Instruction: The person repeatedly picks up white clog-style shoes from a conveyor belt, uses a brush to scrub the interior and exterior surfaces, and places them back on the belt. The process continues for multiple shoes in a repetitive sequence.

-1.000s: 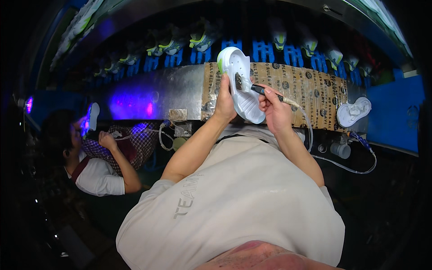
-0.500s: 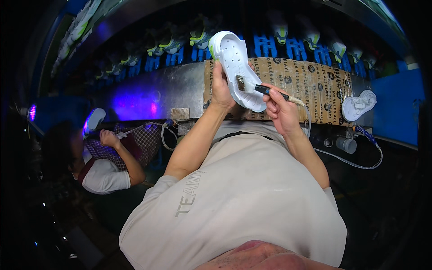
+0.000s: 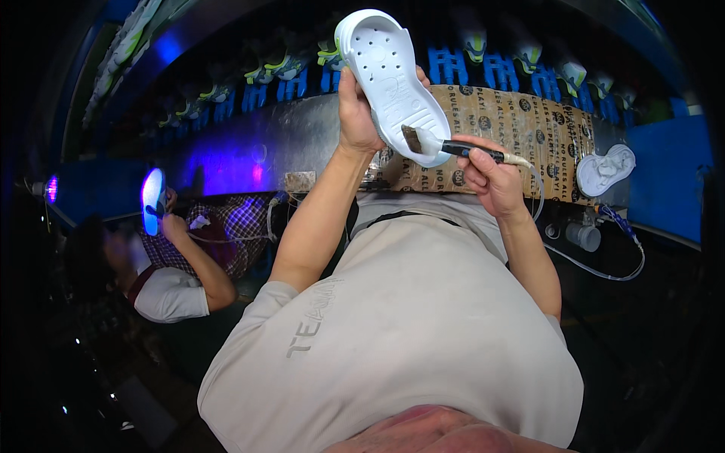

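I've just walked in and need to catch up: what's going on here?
A person's left hand holds up a white shoe sole, hollow side in view. The right hand holds a black-handled brush, its bristles at the sole's lower end. To the left, a co-worker holds another sole; a third sole lies on the bench at right.

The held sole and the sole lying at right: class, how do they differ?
The held sole is in the left hand; the lying sole rests on the bench. The held sole has a brush over it; the lying sole bears a crumpled wad. Both look mainly white.
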Tool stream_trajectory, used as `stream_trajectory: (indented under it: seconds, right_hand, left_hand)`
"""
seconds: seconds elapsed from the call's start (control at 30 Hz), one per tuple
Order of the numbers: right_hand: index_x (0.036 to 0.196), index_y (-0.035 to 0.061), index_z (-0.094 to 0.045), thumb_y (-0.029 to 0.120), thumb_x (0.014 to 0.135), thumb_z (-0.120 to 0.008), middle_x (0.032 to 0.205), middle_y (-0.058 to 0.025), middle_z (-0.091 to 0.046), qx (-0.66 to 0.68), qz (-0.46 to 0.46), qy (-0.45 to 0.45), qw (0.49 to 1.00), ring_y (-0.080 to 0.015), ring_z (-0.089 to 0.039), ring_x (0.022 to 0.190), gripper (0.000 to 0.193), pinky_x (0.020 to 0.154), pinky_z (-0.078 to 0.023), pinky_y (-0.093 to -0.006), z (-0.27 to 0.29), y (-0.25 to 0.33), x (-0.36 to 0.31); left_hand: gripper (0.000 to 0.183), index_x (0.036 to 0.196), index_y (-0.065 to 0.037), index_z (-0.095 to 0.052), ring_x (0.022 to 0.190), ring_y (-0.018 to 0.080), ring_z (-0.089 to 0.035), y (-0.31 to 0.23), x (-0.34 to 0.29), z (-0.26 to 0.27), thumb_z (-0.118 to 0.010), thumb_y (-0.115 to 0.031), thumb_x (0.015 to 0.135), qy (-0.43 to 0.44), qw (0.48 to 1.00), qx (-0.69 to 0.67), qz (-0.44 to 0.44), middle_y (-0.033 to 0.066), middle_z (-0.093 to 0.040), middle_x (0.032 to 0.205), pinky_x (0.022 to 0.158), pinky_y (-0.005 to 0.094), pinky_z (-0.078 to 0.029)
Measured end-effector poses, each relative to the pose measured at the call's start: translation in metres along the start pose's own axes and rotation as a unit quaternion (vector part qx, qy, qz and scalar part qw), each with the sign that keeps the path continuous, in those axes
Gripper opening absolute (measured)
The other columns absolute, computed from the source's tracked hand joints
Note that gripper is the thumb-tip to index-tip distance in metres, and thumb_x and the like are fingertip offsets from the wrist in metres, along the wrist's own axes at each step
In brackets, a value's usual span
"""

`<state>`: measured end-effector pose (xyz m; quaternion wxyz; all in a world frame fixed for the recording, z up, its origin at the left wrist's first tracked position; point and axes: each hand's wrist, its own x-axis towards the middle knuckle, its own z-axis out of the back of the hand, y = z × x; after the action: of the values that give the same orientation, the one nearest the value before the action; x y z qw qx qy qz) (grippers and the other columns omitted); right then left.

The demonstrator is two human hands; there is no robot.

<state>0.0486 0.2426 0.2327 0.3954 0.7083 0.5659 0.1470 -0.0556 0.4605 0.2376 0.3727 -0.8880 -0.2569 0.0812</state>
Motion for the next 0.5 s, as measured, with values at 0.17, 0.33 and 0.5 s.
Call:
stream_trajectory:
  seconds: [0.17, 0.33, 0.5]
  right_hand:
    - [0.116, 0.0011, -0.073, 0.01, 0.087, -0.072, 0.094, -0.0079, -0.071, -0.315, 0.157, 0.159, 0.922, -0.0123, -0.061, 0.077, 0.03, 0.068, -0.049, -0.0259, -0.012, 0.03, 0.004]
    - [0.114, 0.0093, -0.076, 0.012, 0.082, -0.079, 0.094, -0.0077, -0.071, -0.448, 0.171, 0.125, 0.869, -0.0161, -0.065, 0.076, 0.032, 0.067, -0.052, -0.0291, -0.028, 0.051, 0.003]
    - [0.114, 0.0085, -0.075, 0.009, 0.082, -0.077, 0.091, -0.0073, -0.07, -0.482, 0.201, 0.248, 0.816, -0.02, -0.066, 0.078, 0.031, 0.066, -0.052, -0.0318, -0.048, 0.082, 0.002]
  left_hand:
    - [0.086, 0.132, -0.004, -0.055, 0.098, 0.031, -0.066, -0.021, 0.01, -0.012, -0.018, -0.073, 0.096, 0.056, 0.997, -0.058, 0.007, 0.0195, -0.066, 0.107, 0.082, 0.0463, -0.059]
    - [0.092, 0.139, -0.005, -0.051, 0.101, 0.0393, -0.064, -0.039, 0.033, -0.015, -0.02, -0.078, 0.093, 0.23, 0.965, -0.112, 0.059, 0.0246, -0.064, 0.107, 0.09, 0.0514, -0.052]
    - [0.082, 0.138, -0.001, -0.051, 0.093, 0.0365, -0.069, -0.056, 0.046, -0.032, -0.02, -0.067, 0.1, 0.277, 0.955, -0.021, 0.108, 0.0254, -0.067, 0.104, 0.083, 0.0484, -0.058]
